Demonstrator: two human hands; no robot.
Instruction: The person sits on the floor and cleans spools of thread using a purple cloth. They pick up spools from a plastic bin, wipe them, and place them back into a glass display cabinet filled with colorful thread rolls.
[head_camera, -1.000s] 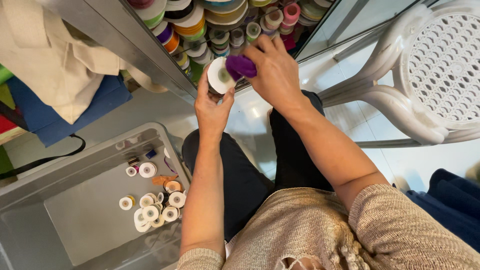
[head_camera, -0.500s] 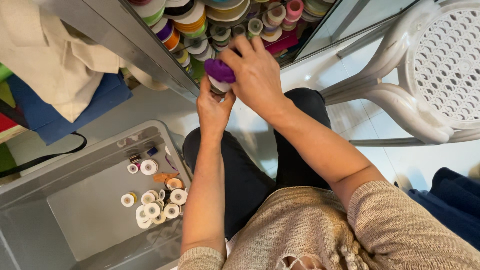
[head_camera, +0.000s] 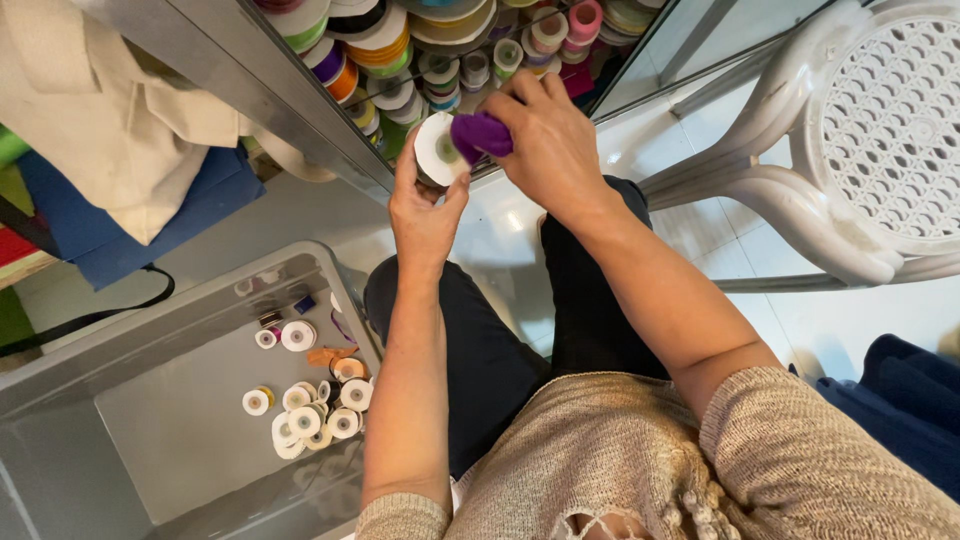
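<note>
Left hand is gripping a white ribbon spool by its rim, fingers curled narrow around it. Right hand is closing on a wad of purple ribbon, pressing it against the spool's right side. Both are sitting near the far edge, just in front of a clear bin of coloured ribbon rolls. Near left, a grey tub is holding small white spools. A white plastic chair is standing at far right.

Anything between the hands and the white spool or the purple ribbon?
Nothing visible. The left hand already holds the white round ribbon spool by its rim, and the right hand pinches the purple ribbon wad right against the spool. Both contacts are direct; the right hand's palm side is hidden.
</note>
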